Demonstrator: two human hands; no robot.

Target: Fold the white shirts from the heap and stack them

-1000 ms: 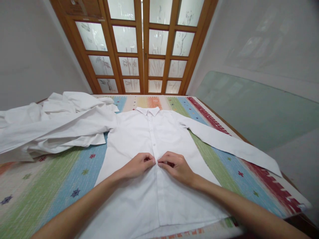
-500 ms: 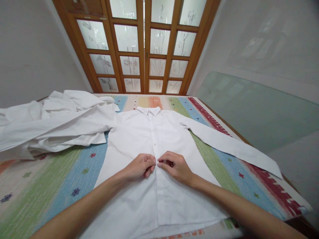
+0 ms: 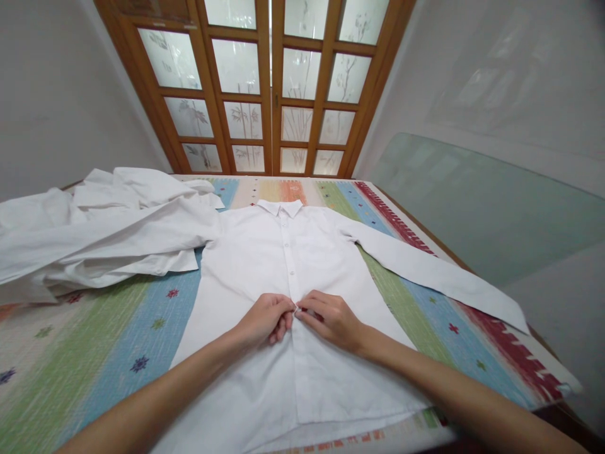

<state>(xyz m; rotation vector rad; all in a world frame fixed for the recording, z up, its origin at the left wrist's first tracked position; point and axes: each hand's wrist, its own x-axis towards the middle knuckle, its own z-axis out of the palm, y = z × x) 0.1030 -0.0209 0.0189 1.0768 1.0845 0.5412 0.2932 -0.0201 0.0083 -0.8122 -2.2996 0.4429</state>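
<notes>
A white button-up shirt (image 3: 246, 258) lies front up, its collar pointing away from me and one sleeve stretched out to the right. Buttons show down the upper placket. My left hand (image 3: 268, 317) pinches the front edge of the shirt around the middle of the placket. Opposite it, my right hand (image 3: 329, 318) grips the same spot between thumb and fingers, the fingertips of both hands nearly meeting. A small fold of cloth rises between them. Any button at that point is hidden by my fingers.
More white garments (image 3: 118, 221) lie in a crumpled heap at the left, over the shirt's other side. A striped, patterned cloth (image 3: 142, 334) covers the table. Beyond stand wooden doors with glass panes (image 3: 246, 120); a pale green glass-like panel (image 3: 472, 202) leans at the right wall.
Both hands stay at the same place on the placket. The fingertips have come slightly closer together and lifted the cloth a little. The view has shifted slightly.
</notes>
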